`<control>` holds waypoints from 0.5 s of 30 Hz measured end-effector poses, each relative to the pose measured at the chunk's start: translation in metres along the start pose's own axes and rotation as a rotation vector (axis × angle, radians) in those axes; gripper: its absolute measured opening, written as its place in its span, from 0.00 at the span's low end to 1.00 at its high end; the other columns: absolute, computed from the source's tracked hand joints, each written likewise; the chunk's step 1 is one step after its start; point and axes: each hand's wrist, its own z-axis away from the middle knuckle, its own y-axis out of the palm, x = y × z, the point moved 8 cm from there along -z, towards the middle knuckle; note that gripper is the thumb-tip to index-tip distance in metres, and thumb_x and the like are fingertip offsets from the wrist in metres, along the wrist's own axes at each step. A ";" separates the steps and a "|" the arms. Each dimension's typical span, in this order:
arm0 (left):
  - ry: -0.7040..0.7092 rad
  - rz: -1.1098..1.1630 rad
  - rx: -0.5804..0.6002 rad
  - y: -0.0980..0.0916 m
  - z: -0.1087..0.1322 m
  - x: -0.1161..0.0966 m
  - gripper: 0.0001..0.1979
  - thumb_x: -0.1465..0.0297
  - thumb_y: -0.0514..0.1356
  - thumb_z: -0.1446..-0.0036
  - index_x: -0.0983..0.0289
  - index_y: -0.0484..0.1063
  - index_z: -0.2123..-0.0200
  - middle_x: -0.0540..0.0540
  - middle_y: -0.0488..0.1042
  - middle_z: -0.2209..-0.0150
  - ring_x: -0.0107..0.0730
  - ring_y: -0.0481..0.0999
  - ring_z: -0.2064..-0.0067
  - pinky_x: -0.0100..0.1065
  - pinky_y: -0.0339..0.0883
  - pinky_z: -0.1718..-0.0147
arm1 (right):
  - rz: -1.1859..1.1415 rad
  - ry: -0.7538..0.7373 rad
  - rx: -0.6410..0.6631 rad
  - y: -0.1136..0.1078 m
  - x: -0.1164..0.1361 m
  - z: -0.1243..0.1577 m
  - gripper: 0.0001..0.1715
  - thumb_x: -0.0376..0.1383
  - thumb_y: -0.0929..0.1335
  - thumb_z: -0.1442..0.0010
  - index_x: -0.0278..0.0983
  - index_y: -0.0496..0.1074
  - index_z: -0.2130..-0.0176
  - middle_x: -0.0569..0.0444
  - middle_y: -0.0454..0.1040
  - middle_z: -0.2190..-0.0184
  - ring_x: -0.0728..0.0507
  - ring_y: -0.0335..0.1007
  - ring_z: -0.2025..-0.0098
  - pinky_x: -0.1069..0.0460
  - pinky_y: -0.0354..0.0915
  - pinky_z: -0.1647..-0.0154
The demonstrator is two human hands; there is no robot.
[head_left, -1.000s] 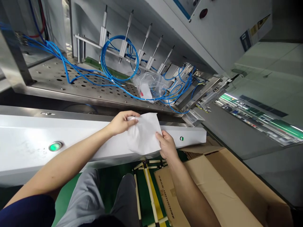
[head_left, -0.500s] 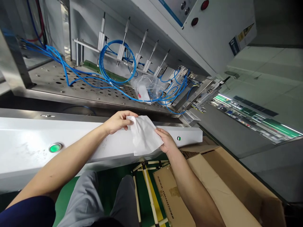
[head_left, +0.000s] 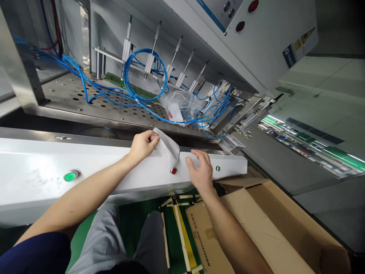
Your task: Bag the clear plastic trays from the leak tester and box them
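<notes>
So: the white cloth sheet [head_left: 167,150] is pinched at its upper corner in my left hand [head_left: 142,146], thumb and fingers closed together on it. The rest droops over the front of the white machine panel [head_left: 99,160], its tip just above a red push button [head_left: 173,171]. My right hand [head_left: 201,171] is apart from the sheet at about 3 o'clock, open, fingers spread (whether it touches the panel, I cannot tell). The step in hand looks like handling the sheet at the panel edge; held by one corner it hangs loose, so the next move seems to call for the open hand to steady it. Farther out: a clear plastic bag [head_left: 178,108] at 12 o'clock among blue pneumatic tubing [head_left: 124,72] on a perforated steel plate [head_left: 57,89], an open cardboard box [head_left: 256,224] at 4 o'clock, and a green-lit button [head_left: 71,176] at 9 o'clock.
</notes>
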 end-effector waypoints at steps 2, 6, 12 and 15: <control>-0.004 -0.033 -0.013 0.000 0.002 -0.001 0.18 0.54 0.61 0.43 0.63 0.79 0.65 0.52 0.78 0.74 0.33 0.75 0.73 0.33 0.63 0.69 | 0.065 -0.178 0.086 0.014 0.034 0.011 0.20 0.47 0.70 0.29 0.39 0.76 0.44 0.41 0.75 0.46 0.33 0.71 0.42 0.37 0.69 0.38; -0.069 0.052 -0.005 0.000 0.002 0.004 0.19 0.52 0.62 0.45 0.63 0.78 0.66 0.51 0.76 0.77 0.34 0.76 0.75 0.33 0.64 0.71 | 0.308 -0.342 0.140 0.048 0.057 0.025 0.22 0.41 0.74 0.33 0.39 0.75 0.42 0.40 0.72 0.42 0.29 0.66 0.36 0.35 0.67 0.36; -0.118 0.042 0.001 0.000 0.001 0.009 0.18 0.52 0.62 0.46 0.61 0.77 0.67 0.50 0.75 0.77 0.35 0.76 0.76 0.33 0.63 0.72 | 0.279 -0.432 -0.044 0.044 0.038 0.013 0.15 0.26 0.65 0.34 0.36 0.77 0.52 0.45 0.78 0.54 0.37 0.74 0.46 0.43 0.69 0.44; -0.079 -0.043 -0.010 -0.002 0.002 0.004 0.17 0.53 0.61 0.44 0.61 0.78 0.66 0.50 0.76 0.77 0.35 0.76 0.74 0.34 0.63 0.69 | 0.105 -0.269 0.051 0.042 0.017 0.002 0.11 0.32 0.65 0.29 0.37 0.78 0.55 0.47 0.79 0.55 0.40 0.76 0.52 0.46 0.71 0.48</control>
